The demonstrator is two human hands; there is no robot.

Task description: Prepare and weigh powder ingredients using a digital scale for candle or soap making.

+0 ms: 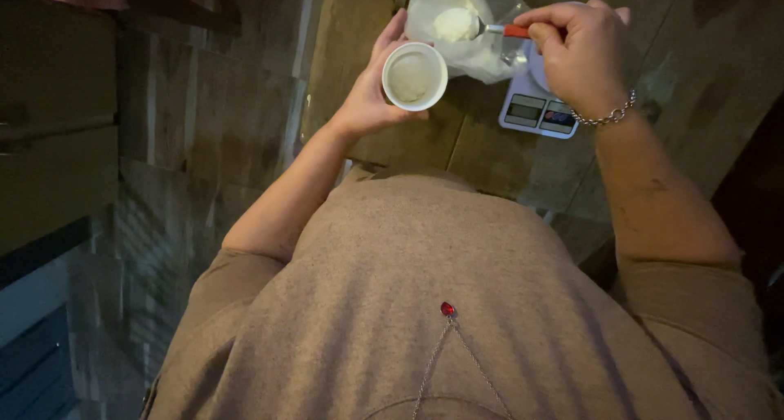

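The left hand (367, 89) cups a white cup (415, 76) level above the worktop's (490, 154) near edge. The right hand (581, 54) pinches a spoon (482, 28) heaped with white powder over an open bag (469, 20), which rests on the scale (535, 109).

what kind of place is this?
Probably a home kitchen or a small food-prep spot: a wooden table carries a digital scale and a plastic bag of white powder, spooned toward a cup.
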